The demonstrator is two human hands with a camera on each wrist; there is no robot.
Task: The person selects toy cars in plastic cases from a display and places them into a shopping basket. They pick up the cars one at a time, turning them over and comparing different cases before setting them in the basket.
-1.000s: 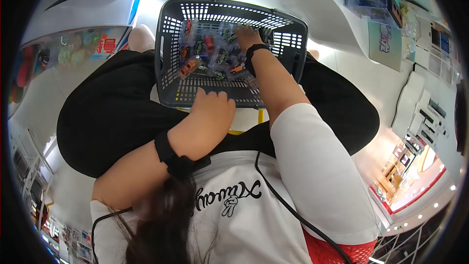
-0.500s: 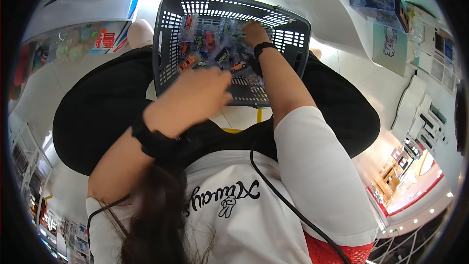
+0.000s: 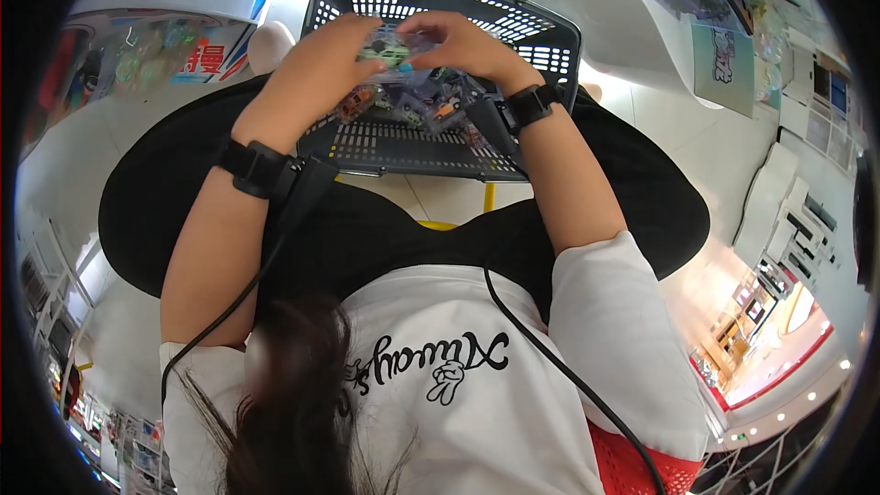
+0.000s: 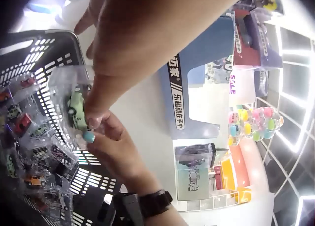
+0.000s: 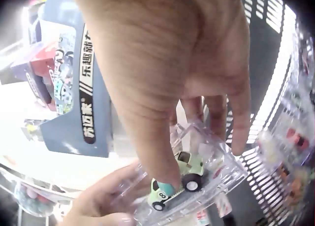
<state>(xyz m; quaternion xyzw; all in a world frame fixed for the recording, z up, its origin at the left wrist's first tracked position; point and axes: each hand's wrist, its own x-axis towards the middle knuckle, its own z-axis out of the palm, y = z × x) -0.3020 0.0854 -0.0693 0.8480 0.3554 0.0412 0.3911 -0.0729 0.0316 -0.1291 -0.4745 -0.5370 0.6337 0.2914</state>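
Note:
A light green toy car [image 5: 194, 165] marked 8 sits inside a clear plastic box [image 5: 221, 174]. Both hands hold this box over the basket. My left hand [image 3: 316, 64] grips its left side, with the thumb on the near face. From the other side my right hand [image 3: 472, 44] pinches it, and the teal-nailed thumb [image 5: 166, 188] presses against the front. Beneath them is a dark grey perforated basket [image 3: 412, 163], where several boxed toy cars lie jumbled, among them an orange one [image 3: 356, 103]. The hands cover part of that pile in the head view.
The basket sits between the person's black-trousered knees [image 3: 183, 192]. A blue display carton [image 4: 197, 83] stands beyond its far side. At the right is a green box [image 3: 720, 69], and bagged toys [image 3: 151, 50] hang at the left. Cables run from both wrist straps.
My left hand has moved from the basket's near rim up over the pile. The right hand has lifted out of the basket's far right part, and both now hold the boxed green car.

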